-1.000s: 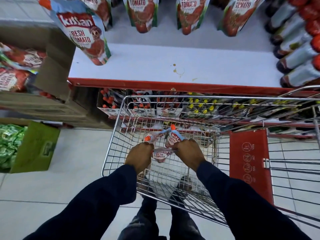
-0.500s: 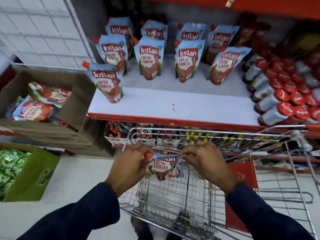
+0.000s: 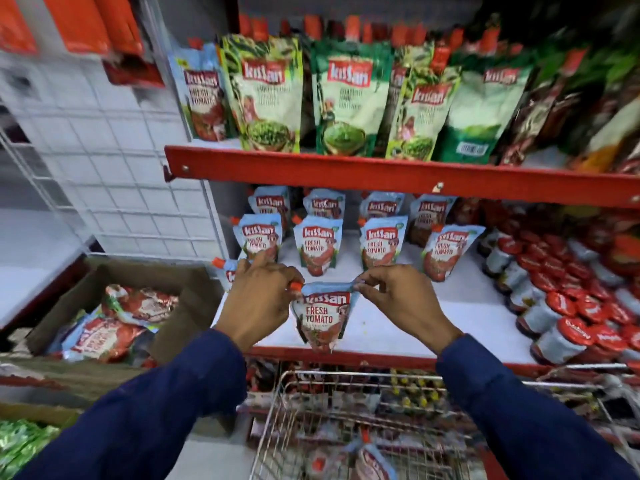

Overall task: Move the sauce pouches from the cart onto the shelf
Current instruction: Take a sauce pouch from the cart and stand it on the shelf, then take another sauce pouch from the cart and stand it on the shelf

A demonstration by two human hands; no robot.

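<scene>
Far left, low: a green pack (image 3: 20,445), blurred. Above it, an open box (image 3: 194,306) with red pouches lying flat inside. Behind, a white wire grid (image 3: 114,188).

Centre: left hand (image 3: 258,301) pinched on the top left corner of a pouch (image 3: 323,318), by its orange cap (image 3: 296,286). Pouch upright, label reading FRESH TOMATO, held over the front of the shelf (image 3: 388,329), above its red front edge; whether its base touches the board cannot be told. Right hand (image 3: 403,299) pinched on the top right corner of the same pouch, other fingers curled narrow. Dark blue sleeves (image 3: 138,420) on both arms.

Behind the hands: rows of like pouches (image 3: 317,249) standing on the same shelf. One more partly hidden behind the left hand. Upper shelf: green packs (image 3: 348,98) in a row.

Below: cart (image 3: 346,410), with more pouches (image 3: 367,462) in its bottom, blurred.

Right: red-capped jars (image 3: 568,327) lying stacked on the shelf
</scene>
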